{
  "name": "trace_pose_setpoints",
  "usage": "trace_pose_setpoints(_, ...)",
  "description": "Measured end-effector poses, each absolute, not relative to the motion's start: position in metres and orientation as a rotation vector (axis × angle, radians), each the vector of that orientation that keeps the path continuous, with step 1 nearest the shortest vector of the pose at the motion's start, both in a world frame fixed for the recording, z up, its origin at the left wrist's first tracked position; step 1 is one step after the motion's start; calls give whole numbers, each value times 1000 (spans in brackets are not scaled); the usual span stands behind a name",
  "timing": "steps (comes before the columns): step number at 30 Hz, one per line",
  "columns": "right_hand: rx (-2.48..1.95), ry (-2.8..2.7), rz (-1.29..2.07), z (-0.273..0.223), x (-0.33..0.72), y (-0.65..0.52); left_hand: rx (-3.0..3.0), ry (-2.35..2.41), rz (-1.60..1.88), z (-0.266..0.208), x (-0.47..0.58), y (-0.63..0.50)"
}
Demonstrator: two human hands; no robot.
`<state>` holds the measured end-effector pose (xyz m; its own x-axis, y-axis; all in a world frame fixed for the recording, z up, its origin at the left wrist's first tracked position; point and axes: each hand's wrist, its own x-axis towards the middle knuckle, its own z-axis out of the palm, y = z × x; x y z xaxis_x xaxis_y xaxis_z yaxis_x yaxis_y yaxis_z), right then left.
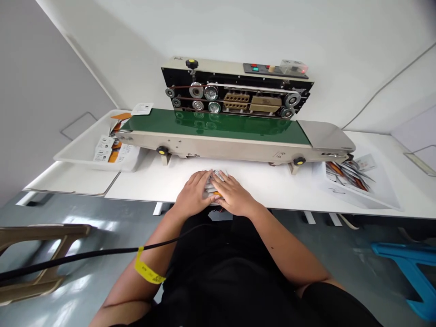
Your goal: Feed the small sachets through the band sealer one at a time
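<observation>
Just below the middle of the frame, both hands sit together at the near edge of the white counter (272,181), closed around a small stack of sachets (214,178): the left hand (193,194) cups it from the left with fingers curled over the top, the right hand (235,196) presses in from the right, and only the far ends of the packets poke out between the fingers. The stack rests on the counter, just in front of the band sealer (238,91) and its green conveyor belt (218,123), which runs across the centre. From where I stand the grip looks loose enough that the slick packets could fan out or slide off the counter edge into the lap. If they go onto the belt uneven, I would expect a crooked seal or a jam at the rollers. Fingers near those rollers and the heating blocks would worry me too. A black cable (85,256) with a yellow tag crosses the left forearm and could snag. More sachets lie in the white tray (76,147) at the left and in a loose pile (347,175) at the right, both well apart from the hands.
</observation>
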<state>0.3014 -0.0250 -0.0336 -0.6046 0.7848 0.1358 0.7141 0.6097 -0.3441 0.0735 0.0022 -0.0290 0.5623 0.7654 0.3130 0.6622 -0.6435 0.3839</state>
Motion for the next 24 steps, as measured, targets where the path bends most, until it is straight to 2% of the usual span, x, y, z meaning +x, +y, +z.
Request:
trace_pose_setpoints(5,-1138,-2559,358,-31,303,-27,2601,1374,676,-30,78,-3)
trace_pose_setpoints(15,-972,-2383,475,-36,315,-25,2570,1312,631,-32,79,-2)
trace_pose_setpoints(24,-1135,-2378,487,-34,309,-26,2561,1239,715,-27,80,-2)
